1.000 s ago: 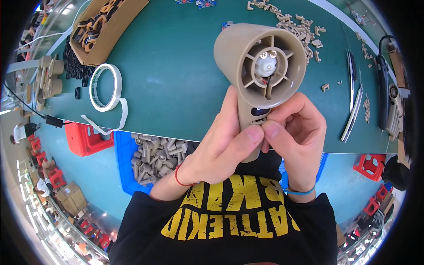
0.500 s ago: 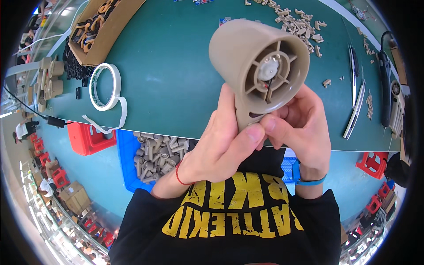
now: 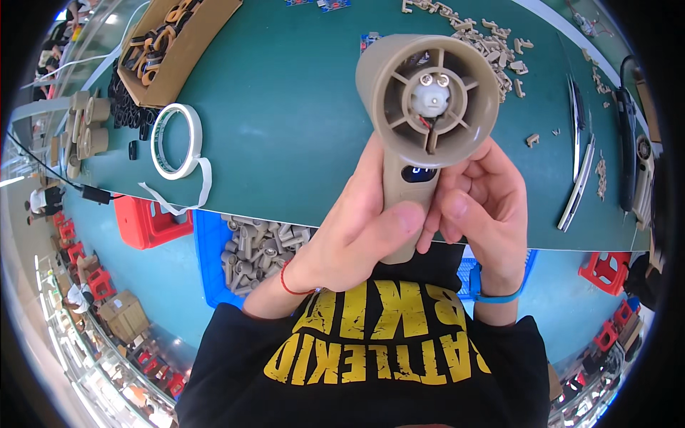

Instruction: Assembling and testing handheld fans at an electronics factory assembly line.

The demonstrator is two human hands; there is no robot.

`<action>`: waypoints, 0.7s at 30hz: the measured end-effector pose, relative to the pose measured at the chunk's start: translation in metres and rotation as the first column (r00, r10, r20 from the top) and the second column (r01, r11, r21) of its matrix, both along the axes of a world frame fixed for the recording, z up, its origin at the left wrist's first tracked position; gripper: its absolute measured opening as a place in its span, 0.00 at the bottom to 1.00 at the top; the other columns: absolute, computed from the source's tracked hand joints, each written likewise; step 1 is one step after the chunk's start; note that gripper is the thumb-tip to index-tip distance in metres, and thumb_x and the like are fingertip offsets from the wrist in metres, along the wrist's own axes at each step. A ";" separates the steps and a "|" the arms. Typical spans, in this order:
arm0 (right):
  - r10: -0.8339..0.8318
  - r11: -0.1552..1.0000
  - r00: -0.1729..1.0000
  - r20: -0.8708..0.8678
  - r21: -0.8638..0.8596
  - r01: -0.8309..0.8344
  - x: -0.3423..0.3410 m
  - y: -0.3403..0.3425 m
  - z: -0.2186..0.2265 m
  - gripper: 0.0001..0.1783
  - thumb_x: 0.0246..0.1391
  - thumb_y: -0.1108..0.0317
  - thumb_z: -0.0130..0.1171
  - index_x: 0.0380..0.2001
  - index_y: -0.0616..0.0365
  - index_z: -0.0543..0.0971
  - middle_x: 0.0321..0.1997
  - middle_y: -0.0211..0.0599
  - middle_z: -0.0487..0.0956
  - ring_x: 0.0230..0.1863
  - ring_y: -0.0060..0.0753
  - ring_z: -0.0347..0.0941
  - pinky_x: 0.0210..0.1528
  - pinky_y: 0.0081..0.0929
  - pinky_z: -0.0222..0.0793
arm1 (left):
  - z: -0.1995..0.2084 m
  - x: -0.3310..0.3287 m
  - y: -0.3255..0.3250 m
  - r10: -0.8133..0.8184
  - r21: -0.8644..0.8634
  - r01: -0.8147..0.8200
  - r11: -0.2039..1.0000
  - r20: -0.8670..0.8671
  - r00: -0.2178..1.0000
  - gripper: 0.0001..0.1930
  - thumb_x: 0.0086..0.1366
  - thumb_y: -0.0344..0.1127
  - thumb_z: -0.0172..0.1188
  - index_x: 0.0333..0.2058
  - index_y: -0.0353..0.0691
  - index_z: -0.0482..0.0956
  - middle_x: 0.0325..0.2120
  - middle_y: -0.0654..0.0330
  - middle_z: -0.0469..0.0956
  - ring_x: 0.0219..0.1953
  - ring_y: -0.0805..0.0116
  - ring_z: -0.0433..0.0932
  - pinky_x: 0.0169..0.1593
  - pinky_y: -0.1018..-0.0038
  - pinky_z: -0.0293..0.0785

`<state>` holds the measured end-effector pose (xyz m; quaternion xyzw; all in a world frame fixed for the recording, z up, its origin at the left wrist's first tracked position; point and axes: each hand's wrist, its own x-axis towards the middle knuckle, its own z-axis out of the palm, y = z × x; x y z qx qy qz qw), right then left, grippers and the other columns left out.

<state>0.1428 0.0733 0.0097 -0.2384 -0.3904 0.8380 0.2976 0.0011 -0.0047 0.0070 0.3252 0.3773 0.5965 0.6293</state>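
Note:
A beige handheld fan (image 3: 371,93) is raised over the table's near edge, its round mouth facing me. Inside the ring of spokes sits a white motor hub (image 3: 431,100) with a red wire below it. On the handle a small dark display (image 3: 419,173) is lit. My left hand (image 3: 360,225) is closed round the handle from the left, thumb across its front. Beside the handle's right edge is my right hand (image 3: 489,207), loosely curled with thumb and fingers apart; some fingertips lie against or just behind the handle, and I cannot tell which.
Small beige plastic parts (image 3: 492,46) lie scattered at the far right, near tweezers (image 3: 578,182) and a black-handled tool (image 3: 626,150). At left are a tape roll (image 3: 194,135) and a carton (image 3: 193,53) of orange-black parts. A blue bin (image 3: 210,264) of beige housings stands below the table edge.
The fan has tipped more upright, so its motor faces me and the handle shows. Its display is now visible and lit. My right thumb has come away from the handle.

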 end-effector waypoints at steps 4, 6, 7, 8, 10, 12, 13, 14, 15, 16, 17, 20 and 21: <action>0.000 0.999 1.000 0.022 0.045 -0.001 -0.001 -0.001 -0.001 0.12 0.53 0.76 0.56 0.40 0.65 0.69 0.31 0.33 0.74 0.25 0.19 0.74 0.22 0.11 0.63 | -0.001 -0.001 -0.001 0.011 -0.038 -0.010 0.999 0.020 1.000 0.28 0.66 0.38 0.42 0.60 0.32 0.46 0.35 0.56 0.68 0.27 0.75 0.70 0.31 0.79 0.68; -0.014 0.998 0.999 0.043 0.058 0.012 -0.001 -0.001 -0.001 0.11 0.53 0.77 0.55 0.40 0.65 0.69 0.31 0.33 0.74 0.25 0.19 0.74 0.22 0.11 0.64 | -0.001 -0.001 -0.001 0.020 -0.039 -0.020 0.999 0.002 1.000 0.28 0.66 0.39 0.41 0.60 0.31 0.46 0.34 0.56 0.68 0.26 0.75 0.70 0.31 0.80 0.68; -0.008 0.997 0.999 0.037 0.071 0.005 -0.001 0.000 -0.001 0.11 0.54 0.77 0.55 0.41 0.65 0.69 0.31 0.33 0.74 0.25 0.19 0.74 0.22 0.11 0.64 | -0.001 -0.002 0.001 0.019 -0.029 -0.020 0.999 -0.035 0.999 0.28 0.66 0.39 0.41 0.60 0.32 0.46 0.34 0.56 0.68 0.26 0.75 0.70 0.31 0.80 0.68; -0.002 0.996 1.000 0.031 0.084 -0.001 -0.001 0.000 -0.001 0.11 0.54 0.77 0.54 0.41 0.65 0.69 0.31 0.34 0.74 0.25 0.20 0.74 0.22 0.11 0.64 | -0.002 -0.003 0.002 0.018 -0.018 -0.019 1.000 -0.072 0.997 0.28 0.67 0.40 0.41 0.60 0.32 0.46 0.34 0.56 0.68 0.26 0.75 0.70 0.30 0.80 0.68; -0.002 0.996 1.000 0.025 0.085 0.000 -0.001 0.001 -0.002 0.12 0.54 0.76 0.54 0.42 0.66 0.69 0.31 0.34 0.74 0.25 0.20 0.74 0.22 0.11 0.64 | -0.004 -0.005 0.004 -0.011 -0.021 0.011 1.000 -0.012 1.000 0.27 0.67 0.40 0.41 0.59 0.32 0.47 0.33 0.56 0.69 0.25 0.75 0.70 0.30 0.79 0.68; 0.000 0.996 1.000 0.019 0.086 -0.002 -0.001 0.001 -0.003 0.12 0.55 0.76 0.53 0.42 0.66 0.69 0.31 0.34 0.74 0.25 0.20 0.74 0.22 0.11 0.64 | -0.006 -0.006 0.004 -0.042 -0.022 0.044 0.999 0.079 0.996 0.26 0.67 0.39 0.41 0.59 0.33 0.48 0.33 0.57 0.69 0.25 0.75 0.70 0.29 0.79 0.68; 0.003 0.996 1.000 0.007 0.088 -0.004 -0.001 0.001 -0.004 0.12 0.55 0.76 0.53 0.43 0.66 0.69 0.31 0.35 0.74 0.26 0.21 0.75 0.22 0.11 0.65 | -0.006 -0.005 0.004 -0.041 -0.022 0.042 0.999 0.079 0.996 0.26 0.67 0.39 0.41 0.59 0.33 0.48 0.33 0.57 0.69 0.25 0.75 0.70 0.29 0.79 0.68; 0.006 0.996 1.000 -0.005 0.090 -0.005 -0.001 0.001 -0.004 0.12 0.55 0.76 0.52 0.43 0.66 0.69 0.32 0.35 0.74 0.26 0.21 0.75 0.22 0.11 0.65 | -0.005 -0.003 0.005 -0.012 -0.016 0.013 1.000 0.089 0.996 0.25 0.67 0.37 0.43 0.58 0.33 0.49 0.33 0.57 0.69 0.25 0.76 0.70 0.28 0.80 0.68; 0.006 0.996 1.000 -0.005 0.091 -0.006 -0.001 0.000 -0.004 0.12 0.55 0.76 0.52 0.43 0.66 0.69 0.32 0.35 0.74 0.26 0.21 0.75 0.22 0.11 0.65 | -0.004 -0.002 0.004 0.016 -0.009 -0.015 1.000 0.100 0.995 0.25 0.66 0.35 0.44 0.58 0.33 0.50 0.33 0.58 0.69 0.24 0.77 0.70 0.27 0.80 0.68; 0.011 0.995 1.000 0.000 0.094 -0.011 -0.001 0.000 -0.003 0.12 0.56 0.76 0.52 0.43 0.66 0.69 0.32 0.35 0.75 0.26 0.21 0.75 0.22 0.11 0.65 | -0.002 -0.002 0.004 0.016 -0.008 -0.015 1.000 0.100 0.995 0.25 0.66 0.35 0.44 0.58 0.33 0.50 0.33 0.58 0.69 0.24 0.77 0.70 0.27 0.80 0.68; 0.016 0.995 1.000 0.005 0.097 -0.017 -0.001 -0.001 -0.003 0.12 0.56 0.76 0.52 0.44 0.67 0.69 0.32 0.36 0.75 0.27 0.22 0.76 0.22 0.11 0.65 | -0.001 -0.002 0.003 0.029 -0.037 -0.026 0.999 0.088 0.996 0.24 0.66 0.32 0.45 0.58 0.33 0.51 0.32 0.59 0.69 0.24 0.78 0.69 0.26 0.81 0.67; 0.018 0.991 1.000 -0.012 0.131 -0.017 -0.001 -0.002 -0.005 0.12 0.56 0.76 0.51 0.44 0.67 0.69 0.32 0.36 0.75 0.27 0.22 0.76 0.22 0.11 0.65 | -0.002 -0.002 0.001 0.043 -0.057 -0.039 0.998 0.065 0.997 0.23 0.65 0.28 0.46 0.57 0.33 0.52 0.32 0.60 0.69 0.23 0.80 0.69 0.24 0.83 0.67; 0.020 0.991 1.000 -0.012 0.132 -0.018 -0.001 -0.002 -0.006 0.12 0.56 0.76 0.51 0.44 0.67 0.69 0.32 0.36 0.75 0.27 0.22 0.76 0.22 0.11 0.65 | -0.003 -0.002 0.001 0.045 -0.049 -0.042 0.998 0.054 0.998 0.23 0.65 0.27 0.46 0.57 0.33 0.53 0.32 0.60 0.69 0.22 0.81 0.69 0.23 0.84 0.66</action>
